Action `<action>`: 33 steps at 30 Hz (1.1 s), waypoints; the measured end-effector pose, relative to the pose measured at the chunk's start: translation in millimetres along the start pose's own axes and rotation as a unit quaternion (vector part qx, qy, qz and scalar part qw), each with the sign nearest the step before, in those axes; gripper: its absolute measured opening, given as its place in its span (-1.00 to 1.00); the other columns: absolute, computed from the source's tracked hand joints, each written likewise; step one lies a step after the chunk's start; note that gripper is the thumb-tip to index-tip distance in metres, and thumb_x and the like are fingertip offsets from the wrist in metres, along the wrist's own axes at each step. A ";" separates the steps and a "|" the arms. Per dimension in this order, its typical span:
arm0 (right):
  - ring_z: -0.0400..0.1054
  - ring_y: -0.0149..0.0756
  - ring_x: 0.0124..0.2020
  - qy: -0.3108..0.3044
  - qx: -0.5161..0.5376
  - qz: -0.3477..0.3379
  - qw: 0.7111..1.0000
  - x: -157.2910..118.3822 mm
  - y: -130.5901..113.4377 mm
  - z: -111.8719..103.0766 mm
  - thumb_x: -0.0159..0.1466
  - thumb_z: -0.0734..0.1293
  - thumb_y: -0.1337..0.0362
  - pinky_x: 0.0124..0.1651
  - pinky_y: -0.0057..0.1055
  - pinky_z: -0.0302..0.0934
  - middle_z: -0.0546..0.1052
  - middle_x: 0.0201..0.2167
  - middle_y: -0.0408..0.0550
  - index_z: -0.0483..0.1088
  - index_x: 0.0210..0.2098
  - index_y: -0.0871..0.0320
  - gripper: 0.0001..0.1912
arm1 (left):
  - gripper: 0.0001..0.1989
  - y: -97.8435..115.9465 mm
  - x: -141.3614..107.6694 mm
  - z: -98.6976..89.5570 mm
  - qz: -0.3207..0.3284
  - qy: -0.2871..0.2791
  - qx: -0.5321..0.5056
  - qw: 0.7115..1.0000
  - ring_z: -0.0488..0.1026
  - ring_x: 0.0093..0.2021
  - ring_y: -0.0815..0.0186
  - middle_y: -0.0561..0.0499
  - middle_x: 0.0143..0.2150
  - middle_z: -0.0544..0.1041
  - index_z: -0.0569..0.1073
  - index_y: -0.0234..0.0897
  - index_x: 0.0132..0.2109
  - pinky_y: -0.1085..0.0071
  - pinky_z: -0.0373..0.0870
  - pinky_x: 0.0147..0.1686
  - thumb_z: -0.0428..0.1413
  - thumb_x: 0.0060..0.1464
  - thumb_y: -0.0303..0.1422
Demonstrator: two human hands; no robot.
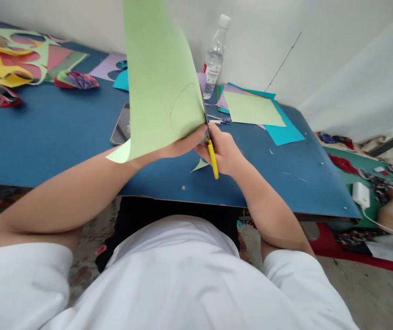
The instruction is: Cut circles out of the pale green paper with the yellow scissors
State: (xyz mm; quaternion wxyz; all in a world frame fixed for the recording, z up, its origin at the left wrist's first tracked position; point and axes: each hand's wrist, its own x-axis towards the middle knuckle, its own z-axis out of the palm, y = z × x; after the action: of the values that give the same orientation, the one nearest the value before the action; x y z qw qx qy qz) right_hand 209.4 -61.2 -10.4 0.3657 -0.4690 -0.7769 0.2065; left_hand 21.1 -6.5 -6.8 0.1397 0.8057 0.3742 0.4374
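Observation:
A large sheet of light green paper (158, 68) stands up from my left hand (189, 141), which grips its lower edge; most of those fingers are behind the paper. A curved pencil line is drawn on the sheet near its right edge. My right hand (226, 149) is closed around a pair of scissors with yellow handles (213, 160). Their dark blades point upward along the paper's right edge. Below the hands, a small green paper scrap (200, 165) lies on the blue table (169, 183).
A water bottle (213, 62) stands by the wall. Coloured sheets (282, 130) lie at the right, near pens (220, 121). A phone (121, 126) is partly hidden by the paper. Cut-out scraps (7, 68) and a folded paper piece (76, 79) are at left. Another person's arm (392, 206) shows far right.

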 end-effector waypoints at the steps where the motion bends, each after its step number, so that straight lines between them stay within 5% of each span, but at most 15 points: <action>1: 0.11 -0.40 -0.52 -0.002 -0.001 -0.001 1.000 0.0 0.1 -0.1 0.35 0.37 -0.01 -0.37 -0.38 0.01 0.37 -0.51 -0.29 0.19 -0.18 0.02 -0.68 | -0.58 -4.7 -0.2 2.5 0.039 0.008 0.025 0.999 0.55 0.38 0.14 0.16 0.29 0.65 0.70 -0.08 0.15 0.35 0.11 0.64 0.12 0.29 -0.11; 8: 0.11 -0.39 -0.52 0.001 -0.001 0.001 1.000 -0.1 -1.0 -0.3 0.34 0.37 -0.02 -0.37 -0.37 0.04 0.39 -0.51 -0.28 0.24 -0.18 0.03 -0.69 | -0.52 -20.9 -2.5 11.0 0.109 0.056 0.092 0.988 0.70 0.15 0.18 0.16 0.27 0.66 0.70 -0.04 0.19 0.36 0.31 0.54 0.01 0.38 -0.02; 17: 0.07 -0.40 -0.51 0.001 -0.009 0.004 1.000 -0.5 -0.8 -0.2 0.34 0.37 -0.01 -0.36 -0.37 0.03 0.37 -0.52 -0.28 0.28 -0.15 0.04 -0.69 | -0.54 -21.4 -4.7 8.4 0.153 0.090 0.115 0.977 0.71 0.14 0.12 0.04 0.16 0.73 0.71 -0.17 0.19 0.27 0.45 0.47 0.05 0.41 -0.09; 26: 0.09 -0.39 -0.50 -0.007 -0.011 0.003 1.000 -0.8 0.0 -0.8 0.34 0.36 0.02 -0.35 -0.36 0.03 0.38 -0.50 -0.27 0.29 -0.13 0.06 -0.71 | -0.49 -15.1 -3.7 3.6 0.124 0.053 0.121 0.983 0.74 0.06 0.10 0.01 0.10 0.75 0.71 -0.17 0.20 0.23 0.52 0.42 0.00 0.41 -0.07; 33: 0.09 -0.39 -0.51 -0.005 -0.011 0.003 1.000 -0.6 0.0 -0.6 0.34 0.36 0.01 -0.35 -0.36 0.04 0.38 -0.50 -0.29 0.29 -0.12 0.05 -0.71 | -0.48 -11.3 -2.1 -0.6 0.105 0.005 0.115 0.988 0.68 0.18 0.11 0.04 0.17 0.73 0.67 -0.12 0.25 0.27 0.55 0.39 -0.01 0.41 -0.03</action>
State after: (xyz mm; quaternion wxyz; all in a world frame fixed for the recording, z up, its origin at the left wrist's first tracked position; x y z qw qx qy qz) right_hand 210.0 -61.7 -10.3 0.3556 -0.4745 -0.7796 0.2016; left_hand 14.5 -0.3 -14.0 -0.0026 0.8488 0.3364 0.4079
